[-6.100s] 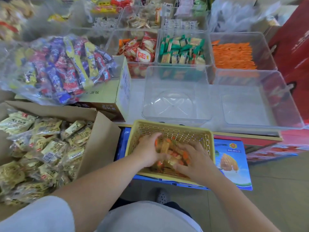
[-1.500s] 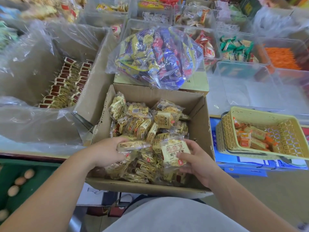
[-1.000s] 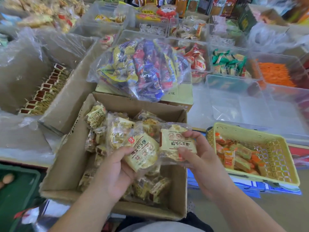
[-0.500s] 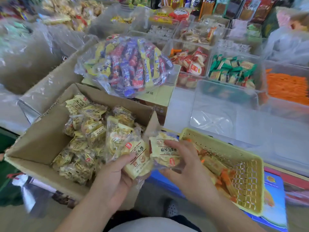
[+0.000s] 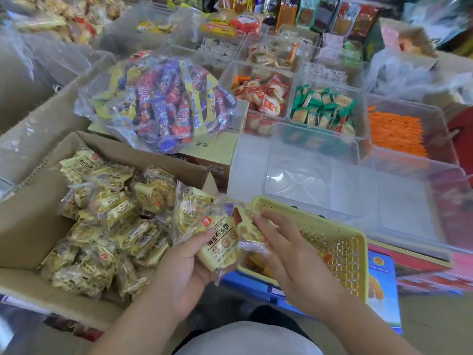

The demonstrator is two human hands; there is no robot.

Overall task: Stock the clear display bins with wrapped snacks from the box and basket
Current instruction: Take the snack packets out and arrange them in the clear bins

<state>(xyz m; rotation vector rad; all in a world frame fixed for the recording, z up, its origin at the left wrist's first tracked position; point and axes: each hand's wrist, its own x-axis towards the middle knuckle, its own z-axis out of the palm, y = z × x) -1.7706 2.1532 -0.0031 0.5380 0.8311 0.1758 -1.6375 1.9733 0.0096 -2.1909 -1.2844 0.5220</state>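
Since both have left the box (image 5: 25, 226), left hand (image 5: 179, 267) grips a snack pack (image 5: 220, 242), right hand (image 5: 294, 257) pinches a second pack (image 5: 249, 226), empty bin (image 5: 294, 183) next.

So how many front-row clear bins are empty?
2. The left empty bin sits just behind the yellow basket; the right empty bin is beside it, in front of the orange snacks.

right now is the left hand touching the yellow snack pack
Touching. The head view shows the left hand gripping the yellow snack pack, with its thumb pressed across the pack's front and no gap between them.
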